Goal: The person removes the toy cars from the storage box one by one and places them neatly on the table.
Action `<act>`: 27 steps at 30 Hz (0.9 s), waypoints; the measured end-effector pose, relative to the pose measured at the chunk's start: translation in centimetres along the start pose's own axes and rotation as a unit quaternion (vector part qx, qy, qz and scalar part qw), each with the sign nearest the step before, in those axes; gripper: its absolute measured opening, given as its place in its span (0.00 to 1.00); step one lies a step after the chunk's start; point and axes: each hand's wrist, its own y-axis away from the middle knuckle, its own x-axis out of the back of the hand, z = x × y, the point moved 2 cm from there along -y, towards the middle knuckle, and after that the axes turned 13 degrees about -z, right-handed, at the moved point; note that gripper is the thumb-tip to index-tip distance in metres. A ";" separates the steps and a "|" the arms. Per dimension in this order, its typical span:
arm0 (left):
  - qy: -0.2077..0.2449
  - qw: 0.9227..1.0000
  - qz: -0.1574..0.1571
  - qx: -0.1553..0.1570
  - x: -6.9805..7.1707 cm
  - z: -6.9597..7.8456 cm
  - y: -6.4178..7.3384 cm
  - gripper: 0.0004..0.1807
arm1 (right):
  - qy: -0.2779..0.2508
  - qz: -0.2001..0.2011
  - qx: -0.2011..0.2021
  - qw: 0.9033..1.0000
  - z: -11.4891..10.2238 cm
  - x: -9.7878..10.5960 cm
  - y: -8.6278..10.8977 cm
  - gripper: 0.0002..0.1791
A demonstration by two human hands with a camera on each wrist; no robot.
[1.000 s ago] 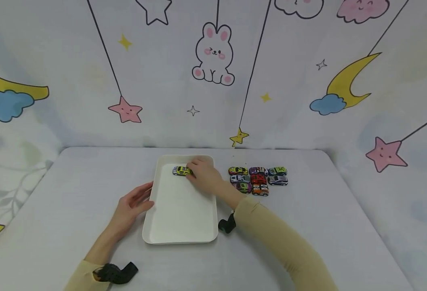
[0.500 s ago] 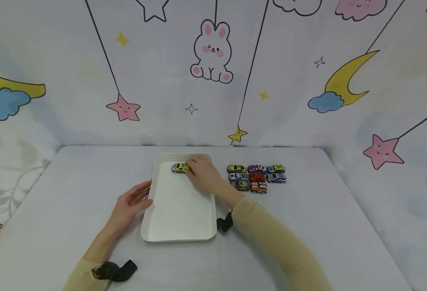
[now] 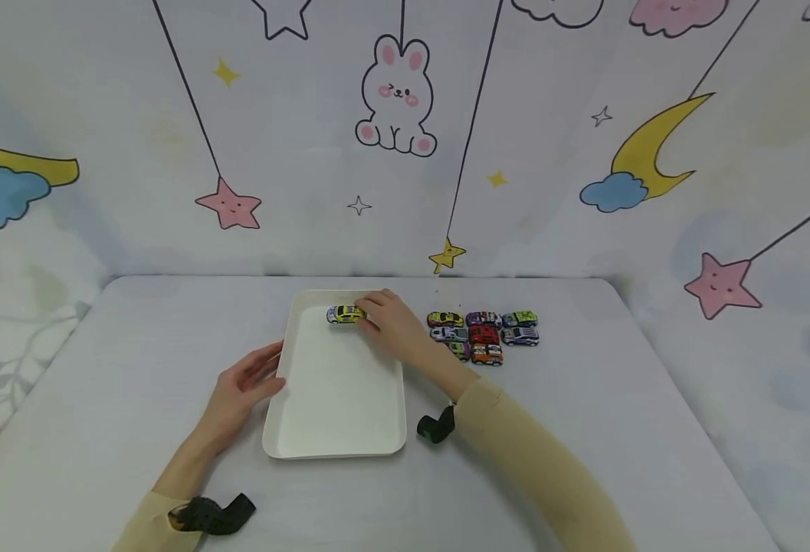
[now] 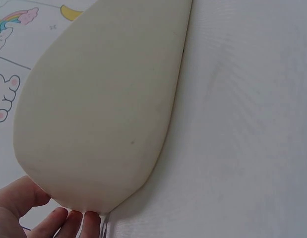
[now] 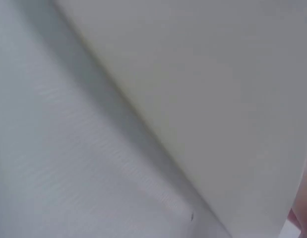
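Note:
A white rectangular tray [image 3: 339, 391] lies on the table in the head view. Inside its far end is a small yellow toy car [image 3: 340, 314], whose rear my right hand [image 3: 394, 326] pinches between thumb and fingers. At the tray's left side, the thumb and fingers of my left hand [image 3: 242, 387] rest against the edge, relaxed. The left wrist view shows the left fingertips [image 4: 91, 223] touching the end of the tray [image 4: 108, 114]. Only the tray [image 5: 217, 109] and a sliver of skin at the right edge show in the right wrist view; the car is hidden there.
Several toy cars stand close together in rows right of the tray, among them a red car [image 3: 483, 335] and an orange car [image 3: 487, 354]. A green and purple one [image 3: 458, 350] is partly behind the right wrist. A patterned cloth [image 3: 308, 153] hangs behind the table.
The yellow car has shifted slightly right and toward the tray's far edge, with the right hand at it. The right forearm has swung a little right. The left hand stays at the tray.

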 end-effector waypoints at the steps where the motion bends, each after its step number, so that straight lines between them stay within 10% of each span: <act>1: 0.003 1.000 0.000 -0.002 0.0 0.0 0.0 0.33 | -0.004 0.013 0.011 1.000 0.1 0.1 0.3 0.19; 10: 0.007 1.000 -0.002 -0.013 0.2 0.2 0.3 0.32 | -0.020 0.129 0.068 0.989 1.3 0.4 3.4 0.19; 27: 0.008 1.000 -0.003 -0.024 0.0 0.2 0.0 0.32 | -0.010 0.245 0.044 0.968 5.2 0.6 11.0 0.20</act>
